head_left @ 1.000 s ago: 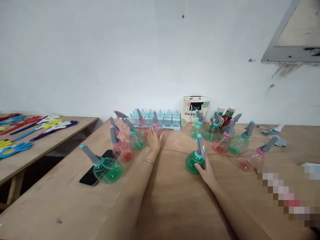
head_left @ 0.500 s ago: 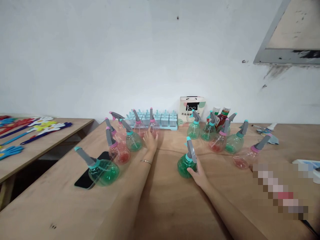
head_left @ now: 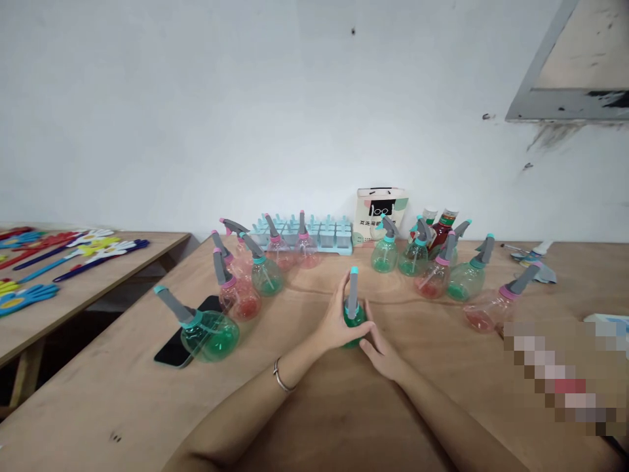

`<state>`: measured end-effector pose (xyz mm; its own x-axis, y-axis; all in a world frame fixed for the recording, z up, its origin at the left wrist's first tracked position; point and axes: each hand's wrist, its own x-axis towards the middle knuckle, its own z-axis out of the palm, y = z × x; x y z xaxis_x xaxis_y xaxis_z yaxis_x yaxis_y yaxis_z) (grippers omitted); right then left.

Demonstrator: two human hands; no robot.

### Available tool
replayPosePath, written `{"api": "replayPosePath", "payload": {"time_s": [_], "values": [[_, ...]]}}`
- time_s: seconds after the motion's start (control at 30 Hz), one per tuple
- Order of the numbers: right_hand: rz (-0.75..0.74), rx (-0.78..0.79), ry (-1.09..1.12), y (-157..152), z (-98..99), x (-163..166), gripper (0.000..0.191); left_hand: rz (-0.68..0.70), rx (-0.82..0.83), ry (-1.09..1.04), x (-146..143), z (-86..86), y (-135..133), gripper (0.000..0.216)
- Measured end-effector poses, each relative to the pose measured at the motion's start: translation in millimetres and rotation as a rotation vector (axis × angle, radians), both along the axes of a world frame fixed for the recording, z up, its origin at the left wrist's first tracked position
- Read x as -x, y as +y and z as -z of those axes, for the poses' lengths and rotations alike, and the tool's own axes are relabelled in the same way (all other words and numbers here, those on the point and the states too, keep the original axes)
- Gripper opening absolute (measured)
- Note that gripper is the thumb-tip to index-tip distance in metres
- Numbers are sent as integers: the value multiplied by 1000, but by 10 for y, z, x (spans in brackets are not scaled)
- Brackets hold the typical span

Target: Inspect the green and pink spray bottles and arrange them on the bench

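Between my hands a green spray bottle stands upright on the wooden table, its grey trigger head and turquoise tip pointing up. My left hand wraps its left side, thumb across the front. My right hand holds the lower right side; some of its fingers are hidden behind the bottle. Left of them stand several pink and green spray bottles, among them a pink one and a large green one beside a black phone. Another group sits at the right, including a pink bottle.
Light-blue ice-pop moulds, a paper bag and red-filled bottles line the wall. A side table at the left bears colourful hand-shaped items. A pixelated patch covers something at the right.
My left hand has left the pink bottle at the back and come to the green spray bottle held by my right hand. That bottle has turned and shifted slightly left.
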<state>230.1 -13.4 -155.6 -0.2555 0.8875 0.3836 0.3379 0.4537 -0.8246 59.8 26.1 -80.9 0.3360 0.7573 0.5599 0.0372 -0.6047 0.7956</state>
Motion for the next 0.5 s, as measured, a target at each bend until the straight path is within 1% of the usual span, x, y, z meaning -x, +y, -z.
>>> {"api": "replayPosePath", "payload": {"time_s": [0.1,0.17,0.27,0.37,0.43,0.5], "values": [[-173,-14,-84,-34,-67,-57,67,-38,65,18,108,-59,-1,79],[-245,-23,-131,-44,-113,-76,64,-18,72,32,214,-78,28,66],[-309,-47,-169,-49,-173,-77,64,79,59,69,366,-127,65,64],[-279,-65,-183,-42,-203,-82,58,191,149,133,469,-205,78,67],[-190,-72,-190,-17,-194,-104,54,235,244,175,508,-251,79,61],[-57,-80,-209,37,-155,-144,52,271,340,163,528,-282,77,53]]}}
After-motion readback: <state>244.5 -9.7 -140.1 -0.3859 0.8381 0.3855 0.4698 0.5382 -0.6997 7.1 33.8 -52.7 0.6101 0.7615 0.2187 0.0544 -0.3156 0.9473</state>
